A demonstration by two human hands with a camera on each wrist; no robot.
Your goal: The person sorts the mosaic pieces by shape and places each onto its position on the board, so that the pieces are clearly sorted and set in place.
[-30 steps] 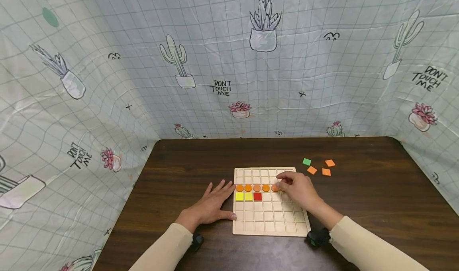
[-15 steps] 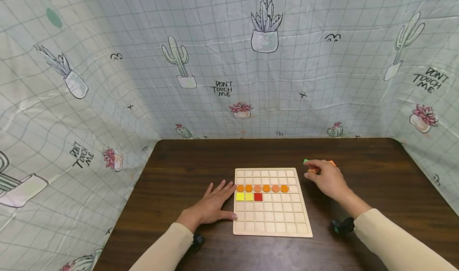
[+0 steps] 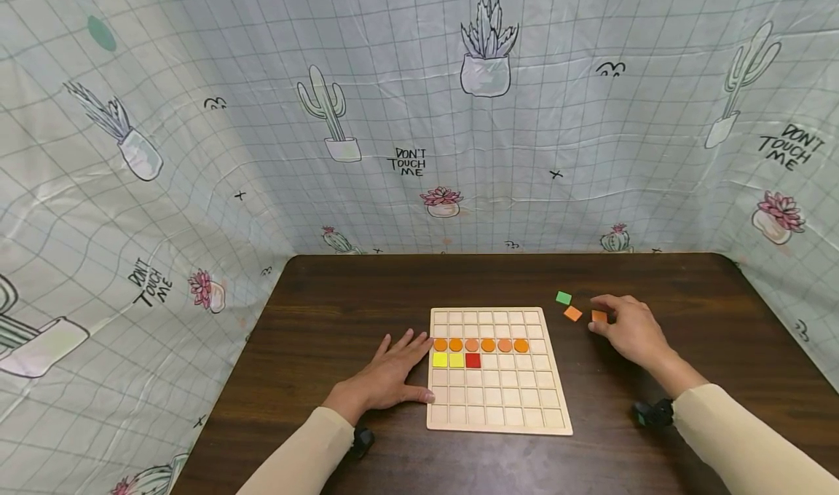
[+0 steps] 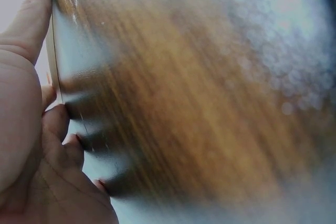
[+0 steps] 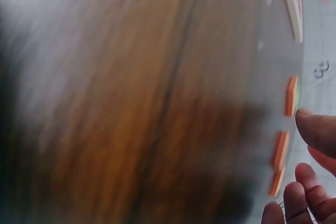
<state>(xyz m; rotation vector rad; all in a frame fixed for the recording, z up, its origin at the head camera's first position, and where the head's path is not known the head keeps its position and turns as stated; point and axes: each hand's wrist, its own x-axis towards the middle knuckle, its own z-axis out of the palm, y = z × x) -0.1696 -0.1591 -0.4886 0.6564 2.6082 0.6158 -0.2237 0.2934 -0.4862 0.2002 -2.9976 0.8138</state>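
Observation:
A square wooden grid board (image 3: 494,397) lies on the dark table. Six cells of one row bear round orange discs (image 3: 488,345), in two shades; below them sit yellow squares (image 3: 440,359) and a red square (image 3: 473,360). My left hand (image 3: 387,375) is spread on the table, thumb and fingertips touching the board's left edge. My right hand (image 3: 632,329) hovers over loose tiles right of the board, thumb and fingers apart about an orange tile (image 3: 599,316). In the right wrist view orange tiles (image 5: 281,149) lie on the table beside the fingertips (image 5: 303,171), with none gripped.
A green tile (image 3: 564,298) and another orange tile (image 3: 573,314) lie between the board and my right hand. A patterned curtain (image 3: 367,116) hangs behind the table (image 3: 354,284) and along its sides.
My right hand has left the board, where a sixth orange disc now shows, and has moved right to the loose tiles. The left hand has stayed in place.

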